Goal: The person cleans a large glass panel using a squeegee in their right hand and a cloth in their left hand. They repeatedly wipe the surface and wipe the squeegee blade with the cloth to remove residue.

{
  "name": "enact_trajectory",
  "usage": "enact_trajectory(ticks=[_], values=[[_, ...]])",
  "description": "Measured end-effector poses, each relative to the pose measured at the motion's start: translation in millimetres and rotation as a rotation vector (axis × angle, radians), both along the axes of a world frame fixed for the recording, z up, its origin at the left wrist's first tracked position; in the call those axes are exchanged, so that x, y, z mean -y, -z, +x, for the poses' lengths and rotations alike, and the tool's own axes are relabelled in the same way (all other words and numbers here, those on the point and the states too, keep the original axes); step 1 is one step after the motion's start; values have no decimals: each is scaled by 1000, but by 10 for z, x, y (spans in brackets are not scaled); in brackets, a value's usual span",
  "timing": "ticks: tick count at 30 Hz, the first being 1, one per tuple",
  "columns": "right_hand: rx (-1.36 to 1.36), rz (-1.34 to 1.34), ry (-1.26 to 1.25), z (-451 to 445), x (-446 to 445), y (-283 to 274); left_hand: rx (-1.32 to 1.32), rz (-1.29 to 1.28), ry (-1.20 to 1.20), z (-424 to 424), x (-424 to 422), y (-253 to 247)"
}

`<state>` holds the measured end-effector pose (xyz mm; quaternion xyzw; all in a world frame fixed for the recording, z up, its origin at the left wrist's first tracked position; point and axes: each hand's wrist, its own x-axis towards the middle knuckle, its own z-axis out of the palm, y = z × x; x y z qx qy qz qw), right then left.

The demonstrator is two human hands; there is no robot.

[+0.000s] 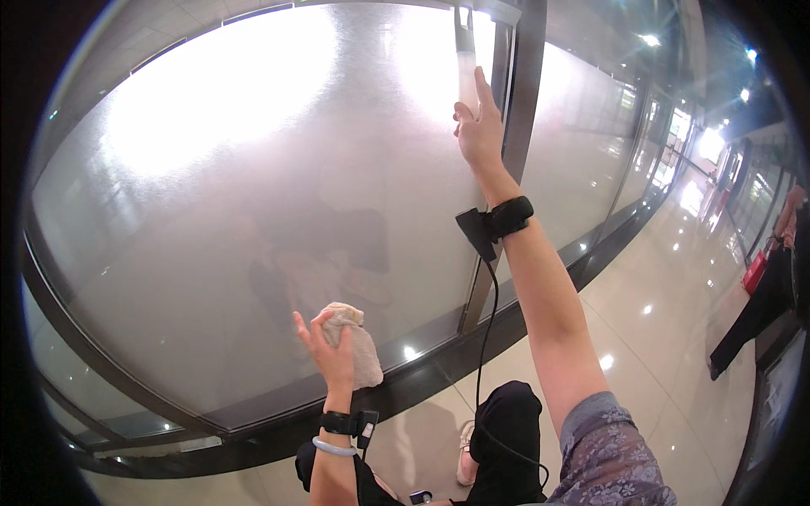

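A frosted glass panel (253,253) in a dark metal frame fills the view before me. My left hand (334,357), low in front of the panel, grips a folded beige cloth (366,357) that hangs down beside the fingers. My right hand (481,126) is raised high near the panel's right frame post (528,88), closed around the pale handle (467,76) of a tool with one finger stretched along it. The tool's dark upper part reaches the top of the view; its far end cannot be made out.
A dark base ledge (417,386) runs below the glass, above a shiny tiled floor (639,341). Black cables hang from both wrist devices. At the far right stands a person in black trousers (756,310), near a red bag (754,273). More glass panels line the corridor.
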<state>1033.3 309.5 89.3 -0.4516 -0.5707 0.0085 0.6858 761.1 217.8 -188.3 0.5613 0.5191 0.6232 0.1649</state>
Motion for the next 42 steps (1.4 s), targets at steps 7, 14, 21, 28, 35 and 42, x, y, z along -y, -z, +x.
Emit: enact_trajectory(ticks=[7, 14, 21, 28, 35, 42], values=[[137, 93, -25, -281, 205, 1920, 5, 14, 5, -23, -35, 44], [-87, -407, -273, -867, 943, 2970, -50, 33, 64, -80, -103, 170], [-66, -336, -322, -1111, 931, 2668, -159, -58, 313, 41, -65, 214], [-160, -332, -410, -1506, 920, 3268, -205, -152, 403, -12, -190, 489], [183, -517, -444, -1121, 950, 3272, -173, -220, 401, 239, -99, 287], [192, -568, -784, -1031, 887, 3074, 23, -165, 399, 207, -65, 420]])
